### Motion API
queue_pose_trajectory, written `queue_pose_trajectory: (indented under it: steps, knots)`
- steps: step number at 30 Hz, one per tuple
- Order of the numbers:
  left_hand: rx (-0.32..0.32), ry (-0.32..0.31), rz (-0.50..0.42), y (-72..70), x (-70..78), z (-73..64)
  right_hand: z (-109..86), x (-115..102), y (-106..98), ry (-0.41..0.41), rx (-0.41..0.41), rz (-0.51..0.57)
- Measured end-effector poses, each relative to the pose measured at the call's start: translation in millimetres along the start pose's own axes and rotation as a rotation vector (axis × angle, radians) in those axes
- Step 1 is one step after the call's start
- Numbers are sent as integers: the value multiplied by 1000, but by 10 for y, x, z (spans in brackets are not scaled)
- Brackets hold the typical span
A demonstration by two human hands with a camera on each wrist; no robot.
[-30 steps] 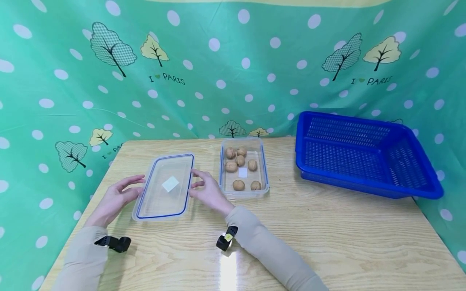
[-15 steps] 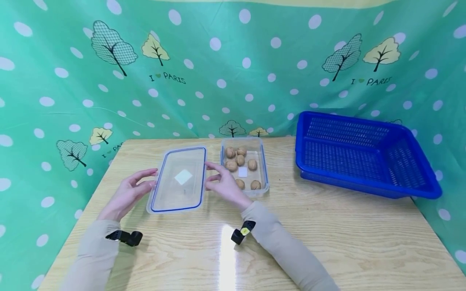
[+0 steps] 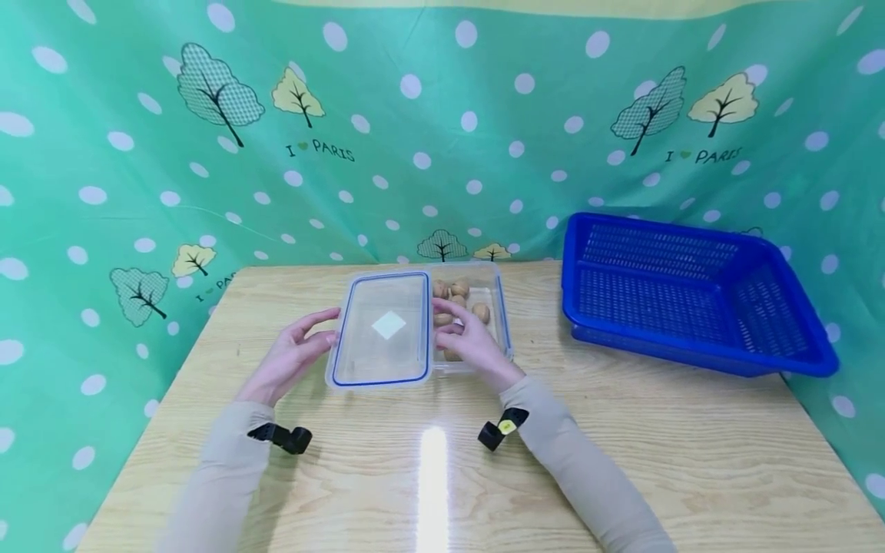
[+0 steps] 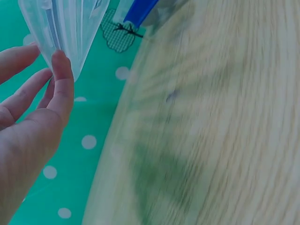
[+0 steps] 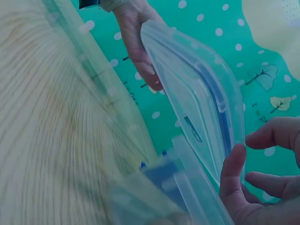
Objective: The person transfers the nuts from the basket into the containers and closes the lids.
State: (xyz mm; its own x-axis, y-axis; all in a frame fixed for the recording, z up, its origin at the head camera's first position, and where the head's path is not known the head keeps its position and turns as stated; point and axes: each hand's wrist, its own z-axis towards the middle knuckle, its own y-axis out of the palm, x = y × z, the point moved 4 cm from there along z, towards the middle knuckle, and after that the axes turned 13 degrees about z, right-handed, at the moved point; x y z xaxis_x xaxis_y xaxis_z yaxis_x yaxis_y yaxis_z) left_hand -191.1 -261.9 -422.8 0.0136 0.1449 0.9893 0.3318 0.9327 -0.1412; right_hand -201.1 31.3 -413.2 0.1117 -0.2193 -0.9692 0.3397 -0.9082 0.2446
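A clear plastic lid [image 3: 369,357] with a blue seal ring and a white square label hangs above the table, pinched at its two long edges. My left hand [image 3: 290,357] grips its left edge between thumb and fingers; the left wrist view shows that edge of the lid [image 4: 70,37] at the fingertips. On the opposite edge, my right hand [image 3: 477,346] pinches with thumb and fingers. Below and right of the lid stands a clear food container [image 3: 507,326] holding several walnuts [image 3: 459,289]. The lid and right hand hide part of the container and some walnuts.
A blue perforated plastic basket [image 3: 657,299] sits at the right rear of the wooden table [image 3: 594,445]. Behind the table hangs a green dotted curtain [image 3: 387,115].
Both hands have carried the lid rightward and slightly toward the back, from left of the container until it overlaps the container's left side in the head view. The container and basket stayed put.
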Motion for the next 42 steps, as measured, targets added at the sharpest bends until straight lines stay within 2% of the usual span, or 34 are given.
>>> queue_pose_trajectory:
  steps: [8, 13, 16, 20, 23, 27, 30, 35, 39, 42]
  knots:
    - [-30, 62, -42, 272, 57, 191, -75, -64, -364, -15, -45, -23]
    - [-50, 82, -82, 407, 111, 261, -118, -132, -529, -35, -78, 19]
    - [-64, 100, -90, 471, 127, 283, -141, -161, -608, -43, -69, 43]
    - [-84, 155, -61, 537, 139, 317, -165, -209, -674, -58, -74, 118]
    - [-67, 211, 6, 575, 143, 359, -172, -238, -705, -63, -82, 186]
    - [20, 274, 79, 622, 173, 412, -186, -265, -746, -43, -73, 234]
    - [106, 297, 96, 661, 223, 440, -194, -307, -752, -44, -81, 268]
    - [234, 326, 96, 746, 345, 510, -196, -411, -755, -95, -108, 299]
    - [358, 336, 76, 806, 482, 582, -196, -483, -757, -99, -90, 234]
    - [477, 306, 38, 840, 571, 647, -188, -516, -757, -95, -66, 160]
